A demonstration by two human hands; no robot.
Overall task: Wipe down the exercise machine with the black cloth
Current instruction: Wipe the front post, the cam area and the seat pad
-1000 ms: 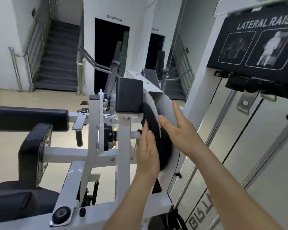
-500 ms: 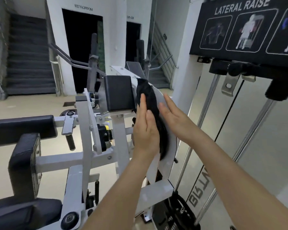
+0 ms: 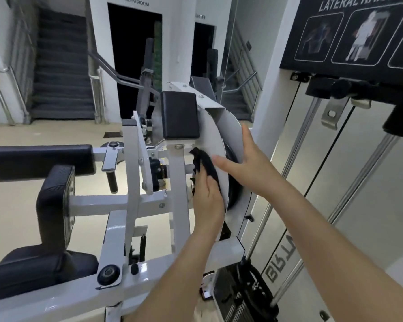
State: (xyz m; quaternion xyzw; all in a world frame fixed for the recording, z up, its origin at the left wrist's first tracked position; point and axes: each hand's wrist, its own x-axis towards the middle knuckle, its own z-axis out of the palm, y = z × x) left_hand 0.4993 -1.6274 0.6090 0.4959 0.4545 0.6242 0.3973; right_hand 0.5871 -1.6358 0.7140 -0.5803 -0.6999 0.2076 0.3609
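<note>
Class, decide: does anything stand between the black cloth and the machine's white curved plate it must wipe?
Nothing visible does. The left hand presses the black cloth straight against the white curved plate; the right hand rests on the plate's rim.

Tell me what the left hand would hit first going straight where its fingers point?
Likely the crumpled black cloth right ahead of the left hand; beyond it, the black rectangular pad, though depth is unclear.

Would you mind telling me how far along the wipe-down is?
Done: nothing shows as visibly wiped, so I cannot tell. In hand: the left hand presses the black cloth against the curved white guard, with the right hand flat on its edge. Left, seemingly: the arm pad, seat and frame.
</note>
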